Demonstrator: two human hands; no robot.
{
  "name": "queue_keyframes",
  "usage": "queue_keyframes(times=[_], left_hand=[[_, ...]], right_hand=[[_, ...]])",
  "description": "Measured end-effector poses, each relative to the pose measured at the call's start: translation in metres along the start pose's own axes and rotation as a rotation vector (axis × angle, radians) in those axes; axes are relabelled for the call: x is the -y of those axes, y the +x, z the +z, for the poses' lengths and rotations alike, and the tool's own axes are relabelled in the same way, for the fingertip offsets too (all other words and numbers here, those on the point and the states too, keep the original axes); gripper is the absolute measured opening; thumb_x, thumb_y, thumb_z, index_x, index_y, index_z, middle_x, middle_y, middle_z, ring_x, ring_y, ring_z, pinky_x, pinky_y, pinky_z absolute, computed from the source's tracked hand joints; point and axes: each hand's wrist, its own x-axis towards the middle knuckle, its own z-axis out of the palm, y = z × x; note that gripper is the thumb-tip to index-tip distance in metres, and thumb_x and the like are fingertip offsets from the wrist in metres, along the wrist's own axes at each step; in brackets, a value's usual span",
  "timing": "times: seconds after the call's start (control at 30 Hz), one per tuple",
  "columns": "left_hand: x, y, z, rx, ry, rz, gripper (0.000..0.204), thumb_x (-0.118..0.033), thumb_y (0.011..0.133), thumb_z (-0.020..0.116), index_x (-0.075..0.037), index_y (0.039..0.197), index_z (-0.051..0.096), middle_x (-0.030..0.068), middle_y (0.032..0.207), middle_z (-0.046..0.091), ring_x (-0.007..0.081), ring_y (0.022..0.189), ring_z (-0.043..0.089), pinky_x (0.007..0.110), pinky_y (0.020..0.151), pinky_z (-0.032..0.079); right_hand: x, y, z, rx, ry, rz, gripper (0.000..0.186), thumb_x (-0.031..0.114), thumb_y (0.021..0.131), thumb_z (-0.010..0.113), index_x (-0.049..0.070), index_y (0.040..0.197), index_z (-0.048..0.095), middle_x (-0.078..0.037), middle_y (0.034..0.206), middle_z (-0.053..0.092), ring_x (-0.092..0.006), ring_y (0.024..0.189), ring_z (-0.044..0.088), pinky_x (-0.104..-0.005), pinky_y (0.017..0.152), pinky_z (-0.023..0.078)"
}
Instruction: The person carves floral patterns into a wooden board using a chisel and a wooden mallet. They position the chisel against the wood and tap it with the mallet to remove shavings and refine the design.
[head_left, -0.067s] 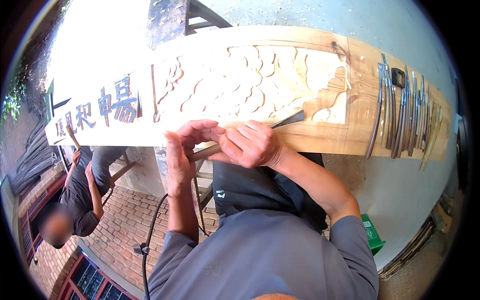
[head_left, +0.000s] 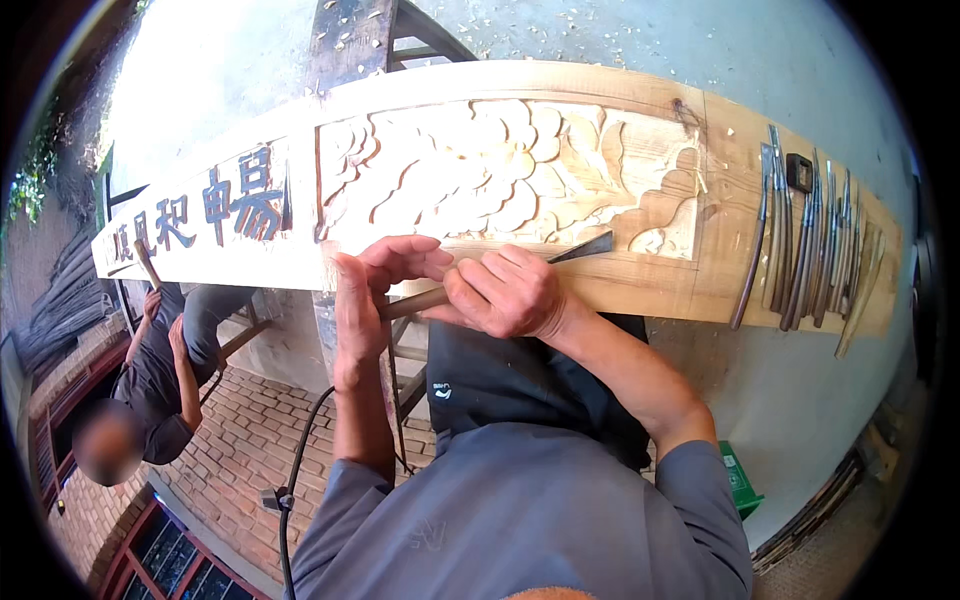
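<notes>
My right hand [head_left: 505, 290] is closed round the wooden handle [head_left: 413, 303] of a chisel, whose wide flat steel blade [head_left: 590, 245] points to the upper right over a carved board's near edge. My left hand [head_left: 370, 290] is cupped with fingers apart, loosely curved above the handle, whose rear end lies against its palm. Beyond both hands the pale wooden board [head_left: 640, 85] carries a relief of petals and leaves [head_left: 500, 170], with dark carved characters [head_left: 240, 195] on its left. Several chisels [head_left: 805, 240] lie side by side at its right, near a small dark block [head_left: 799, 171].
A co-worker [head_left: 160, 390] in dark clothes sits at the left, holding a tool at the board. A black cable [head_left: 290, 500] runs beside my left arm over brick paving [head_left: 240, 420]. A dark wooden support [head_left: 350, 50] stands beyond the board; a green bin [head_left: 740, 475] is at lower right.
The view has shifted slightly, so the board and its tools appear a little lower and further right. My hands and the chisel keep nearly the same positions relative to each other.
</notes>
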Motion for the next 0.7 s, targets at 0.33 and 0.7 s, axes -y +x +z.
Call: queue_keyframes(times=[0.33, 0.7], left_hand=[[0.070, 0.038, -0.010, -0.439, 0.188, 0.400, 0.060, -0.040, 0.123, 0.052, 0.002, 0.094, 0.083, 0.0019, 0.067, 0.067, 0.0087, 0.059, 0.056, 0.028, 0.056, 0.042], [0.053, 0.034, -0.025, -0.371, 0.112, 0.228, 0.064, -0.049, 0.124, 0.044, 0.001, 0.103, 0.079, 0.0052, 0.077, 0.072, 0.0092, 0.067, 0.060, 0.026, 0.064, 0.045]], right_hand=[[-0.003, -0.002, 0.004, 0.039, -0.002, 0.022, 0.041, 0.043, 0.097, 0.085, 0.006, 0.090, 0.068, -0.003, 0.075, 0.057, -0.0176, 0.061, 0.056, -0.0320, 0.056, 0.042], [-0.010, -0.005, -0.005, 0.140, 0.062, 0.014, 0.036, 0.036, 0.093, 0.088, 0.005, 0.102, 0.072, -0.004, 0.090, 0.071, -0.0177, 0.070, 0.066, -0.0306, 0.062, 0.050]])
